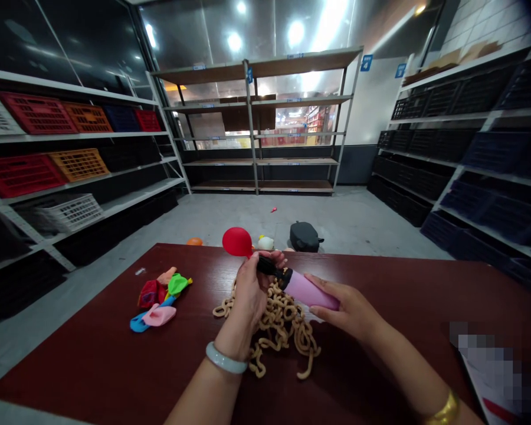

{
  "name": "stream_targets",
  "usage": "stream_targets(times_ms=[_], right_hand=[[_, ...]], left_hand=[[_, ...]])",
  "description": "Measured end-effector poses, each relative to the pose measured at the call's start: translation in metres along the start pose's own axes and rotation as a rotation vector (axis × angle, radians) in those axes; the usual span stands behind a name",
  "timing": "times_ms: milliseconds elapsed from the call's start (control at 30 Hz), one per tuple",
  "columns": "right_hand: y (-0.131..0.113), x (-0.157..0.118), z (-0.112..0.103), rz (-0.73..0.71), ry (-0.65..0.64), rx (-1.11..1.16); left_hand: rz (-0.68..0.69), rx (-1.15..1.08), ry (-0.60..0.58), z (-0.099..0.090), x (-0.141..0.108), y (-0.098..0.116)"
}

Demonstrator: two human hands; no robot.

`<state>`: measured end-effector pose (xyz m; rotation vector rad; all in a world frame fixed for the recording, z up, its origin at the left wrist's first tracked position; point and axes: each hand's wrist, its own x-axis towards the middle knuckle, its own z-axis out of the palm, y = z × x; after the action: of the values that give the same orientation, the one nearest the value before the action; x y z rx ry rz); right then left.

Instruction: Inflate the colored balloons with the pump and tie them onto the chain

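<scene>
A pink pump (312,290) with a black nozzle (265,265) is tilted above the table. My right hand (347,304) grips the pump's pink body. At the nozzle end, my left hand (253,289) pinches the neck of a small, partly inflated red balloon (236,241). Under both hands lies a tangled pile of beige, rope-like curls (287,321). To the left rests a loose group of flat balloons, with a green one (177,284), a pink one (159,315), a red one (149,293) and a blue one (138,323).
The dark red table (92,330) has a pixelated flat item (491,372) at its right edge. Beyond it on the floor are a dark grey object (304,236), an orange balloon (194,241) and a whitish one (265,242). Shelves with crates (39,113) stand around.
</scene>
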<state>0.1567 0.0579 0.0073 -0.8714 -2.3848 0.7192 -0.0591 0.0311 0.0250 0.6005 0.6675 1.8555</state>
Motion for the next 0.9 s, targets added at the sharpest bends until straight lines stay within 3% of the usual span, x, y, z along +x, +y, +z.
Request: stream_targets(times_ms=[167,300,667,767,900], right_hand=[[-0.004,0.002,0.008,-0.005,-0.005,-0.018],[-0.010,0.005,0.016,-0.005,-0.021,0.022],[0.005,-0.002,-0.009,0.131,-0.258,0.444],[0.009,-0.003,-0.013,0.150,-0.271,0.503],[0.008,-0.001,-0.009,0.120,-0.222,0.454]], left_hand=[[0.046,-0.077,0.103,0.001,-0.001,-0.011],[0.078,-0.120,0.112,-0.005,0.006,-0.007],[0.288,-0.201,0.149,-0.036,0.023,0.065],[0.304,-0.222,0.144,-0.036,0.024,0.063],[0.296,-0.194,0.138,-0.025,0.021,0.042]])
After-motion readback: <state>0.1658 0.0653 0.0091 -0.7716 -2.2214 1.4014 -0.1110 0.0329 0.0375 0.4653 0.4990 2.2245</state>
